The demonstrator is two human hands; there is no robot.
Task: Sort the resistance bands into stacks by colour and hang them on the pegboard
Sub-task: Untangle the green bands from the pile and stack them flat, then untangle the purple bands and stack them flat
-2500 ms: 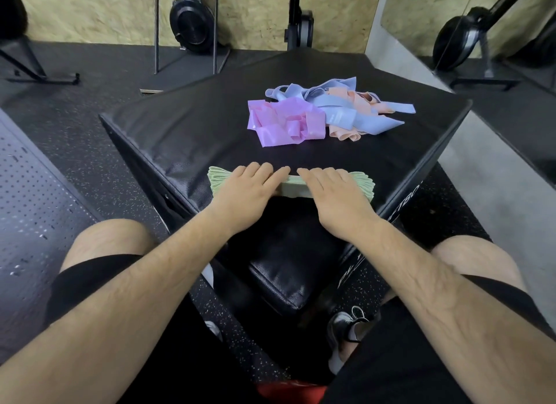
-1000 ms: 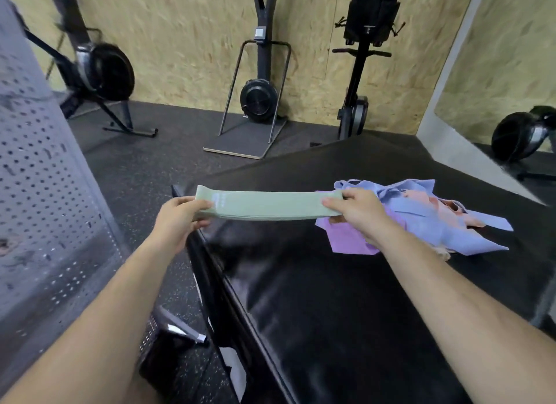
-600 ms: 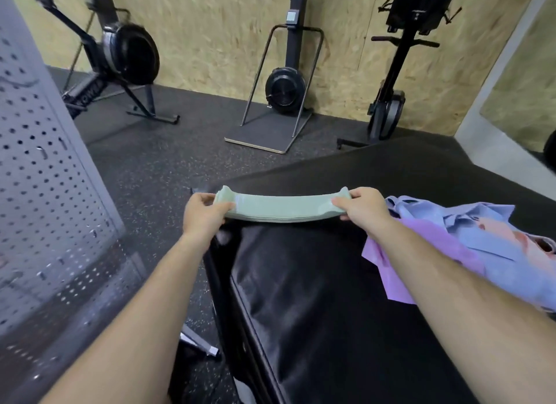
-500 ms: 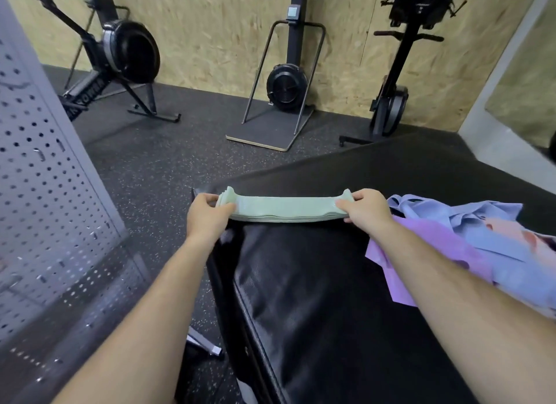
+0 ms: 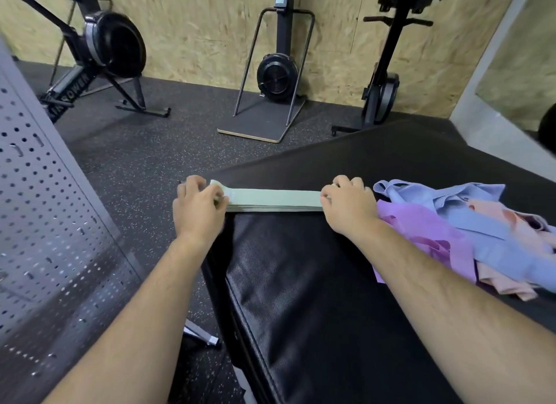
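Stack of flat mint-green rubber resistance bands (image 5: 272, 199): held level at the far-left corner of the black padded vinyl bench (image 5: 316, 283). Left hand (image 5: 198, 206) and right hand (image 5: 349, 206): fingers clamped on one end each, likely to keep the layers squared for carrying. Grey perforated metal pegboard (image 5: 45, 223): stands just left, the probable destination. Loose heap of purple, blue and peach bands (image 5: 469, 223): unsorted, beside the right hand.
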